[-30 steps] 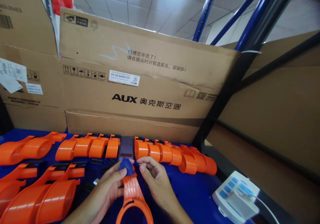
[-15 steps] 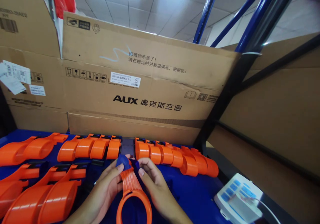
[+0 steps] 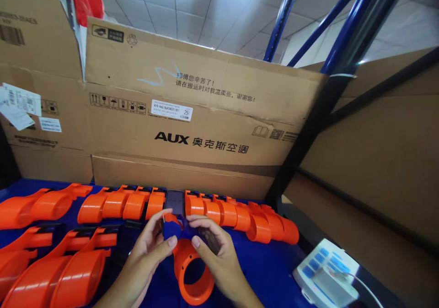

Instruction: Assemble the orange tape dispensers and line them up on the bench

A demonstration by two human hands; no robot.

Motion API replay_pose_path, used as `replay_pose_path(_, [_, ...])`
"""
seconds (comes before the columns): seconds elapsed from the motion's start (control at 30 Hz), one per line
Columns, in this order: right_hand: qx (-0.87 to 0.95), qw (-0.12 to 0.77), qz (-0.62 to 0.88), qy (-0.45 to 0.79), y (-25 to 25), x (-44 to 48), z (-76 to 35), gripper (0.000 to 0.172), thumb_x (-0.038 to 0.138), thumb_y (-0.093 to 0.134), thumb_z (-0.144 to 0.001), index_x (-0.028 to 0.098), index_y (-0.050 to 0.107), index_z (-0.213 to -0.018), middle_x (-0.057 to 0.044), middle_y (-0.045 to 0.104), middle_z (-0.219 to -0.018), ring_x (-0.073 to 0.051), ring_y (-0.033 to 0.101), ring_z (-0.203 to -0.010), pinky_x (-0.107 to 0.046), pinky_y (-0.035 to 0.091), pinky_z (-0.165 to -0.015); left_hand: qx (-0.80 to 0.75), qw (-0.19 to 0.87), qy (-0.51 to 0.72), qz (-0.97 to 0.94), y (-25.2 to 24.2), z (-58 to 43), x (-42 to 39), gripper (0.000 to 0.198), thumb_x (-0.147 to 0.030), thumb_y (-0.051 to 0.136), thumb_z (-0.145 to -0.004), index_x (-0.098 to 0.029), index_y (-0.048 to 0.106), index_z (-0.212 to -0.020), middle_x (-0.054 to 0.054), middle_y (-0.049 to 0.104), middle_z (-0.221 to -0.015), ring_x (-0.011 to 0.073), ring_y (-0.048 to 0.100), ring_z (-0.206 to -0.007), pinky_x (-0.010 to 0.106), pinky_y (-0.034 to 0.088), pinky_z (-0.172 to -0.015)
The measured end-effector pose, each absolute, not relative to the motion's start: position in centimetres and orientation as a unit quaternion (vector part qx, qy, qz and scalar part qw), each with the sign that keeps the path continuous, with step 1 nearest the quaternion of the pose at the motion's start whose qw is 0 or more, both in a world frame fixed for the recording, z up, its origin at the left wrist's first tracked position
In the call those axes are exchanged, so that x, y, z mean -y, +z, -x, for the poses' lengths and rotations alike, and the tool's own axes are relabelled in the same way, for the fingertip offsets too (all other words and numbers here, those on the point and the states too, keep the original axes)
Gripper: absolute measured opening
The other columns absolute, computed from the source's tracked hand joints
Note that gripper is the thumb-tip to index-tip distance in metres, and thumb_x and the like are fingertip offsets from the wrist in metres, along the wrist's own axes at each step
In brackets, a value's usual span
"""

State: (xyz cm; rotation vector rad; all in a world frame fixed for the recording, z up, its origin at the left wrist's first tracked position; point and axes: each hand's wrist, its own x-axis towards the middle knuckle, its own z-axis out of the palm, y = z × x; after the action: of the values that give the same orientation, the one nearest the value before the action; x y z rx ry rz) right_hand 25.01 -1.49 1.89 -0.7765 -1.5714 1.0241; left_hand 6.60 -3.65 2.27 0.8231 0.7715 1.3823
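Observation:
Between my hands is an orange plastic part with a round open ring point(image 3: 196, 296) at its lower end. Blue plastic pieces point(image 3: 172, 229) sit at its upper end, partly covered by my fingers. My left hand point(image 3: 151, 248) pinches the blue plastic from the left, thumb in front and fingers behind. From the right, my right hand point(image 3: 219, 251) grips the blue plastic too, its thumb close to the top of the ring. Whether the blue pieces are joined to the orange part, I cannot tell.
Rows of similar orange ring parts point(image 3: 80, 276) lie on the blue table surface point(image 3: 260, 264), left and back right. A dark flat rectangular object point(image 3: 175, 202) lies behind my hands. At right sits a white device with blue buttons point(image 3: 325, 271) and a cable. Cardboard point(image 3: 206, 166) walls the back.
The orange part has tilted so its ring faces more upward and sits higher and slightly right. My left thumb has moved down and right along the blue plastic.

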Motion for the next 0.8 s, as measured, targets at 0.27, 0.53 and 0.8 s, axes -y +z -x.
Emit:
replay_pose_path(0.27, [0.674,0.514,0.337,0.410,1.9,1.5,-25.1,0.023,0.032,0.066,-0.095,0.026,0.067,-0.117,-0.010,0.066,-0.131,-0.028,0.061,-0.125,-0.047,0.043,-0.111,-0.325,0.618,0.612,-0.371,2.2,-6.5,3.5,0.059,-0.033,0.084,-0.070,-0.033,0.065,-0.126,0.006,0.069,-0.131,0.0302,0.060,-0.126,0.040,0.046,-0.106])
replay_pose_path(0.53, [0.754,0.476,0.367,0.263,2.3,2.7,-25.3,0.043,0.041,0.069,-0.091,0.028,0.058,-0.131,-0.009,0.069,-0.125,-0.029,0.065,-0.116,-0.042,0.053,-0.099,-0.273,0.614,0.626,-0.396,2.5,-6.0,4.2,0.072,-0.030,0.087,-0.066,-0.032,0.063,-0.134,0.006,0.065,-0.139,0.0335,0.054,-0.133,0.037,0.046,-0.108])
replay_pose_path(0.8, [0.830,0.448,0.333,-0.018,1.7,2.5,-25.7,0.068,0.041,0.086,-0.075,0.024,0.057,-0.135,-0.013,0.069,-0.115,-0.030,0.067,-0.101,-0.047,0.057,-0.089,-0.342,0.538,0.618,-0.461,1.0,-5.6,3.3,0.039,-0.036,0.081,-0.077,-0.030,0.066,-0.112,0.007,0.070,-0.132,0.0313,0.060,-0.128,0.046,0.038,-0.115])
